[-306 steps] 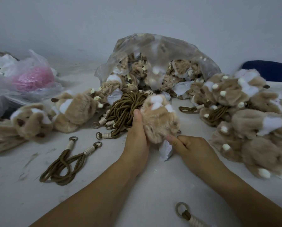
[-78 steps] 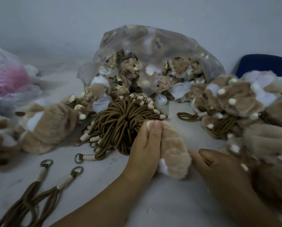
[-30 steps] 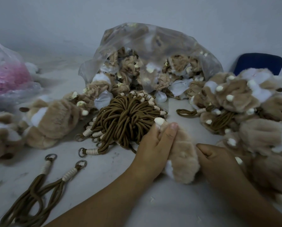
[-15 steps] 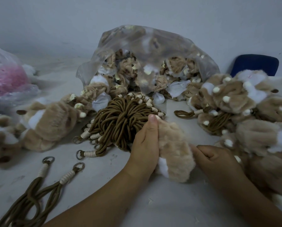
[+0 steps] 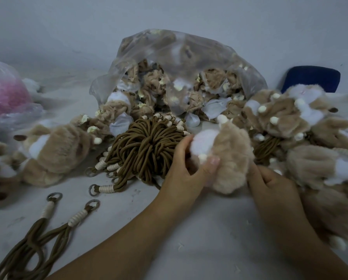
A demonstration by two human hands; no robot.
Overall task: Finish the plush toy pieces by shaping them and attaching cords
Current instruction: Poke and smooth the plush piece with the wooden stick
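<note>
The left hand grips a tan plush paw just above the white table at centre. Its thumb presses the paw's front near a small cream claw nub, and its fingers curl round the white-patched end. The right hand meets the paw's lower right edge, its fingers curled and their tips tucked into the fur.

Just left of the paw, touching the left hand's knuckles, lies a thick bundle of brown cords with cream-wrapped ends and metal rings. Two loose cords trail off the lower left. Behind the bundle, an open clear plastic bag spills unshaped plush pieces. The white fabric tags among them are too blurred to read.

A heap of finished paws crowds the right side, pressing close to the right wrist. More plush pieces sit at the left — beyond them is a thin bag holding something pink. A blue chair back shows behind the heap.
</note>
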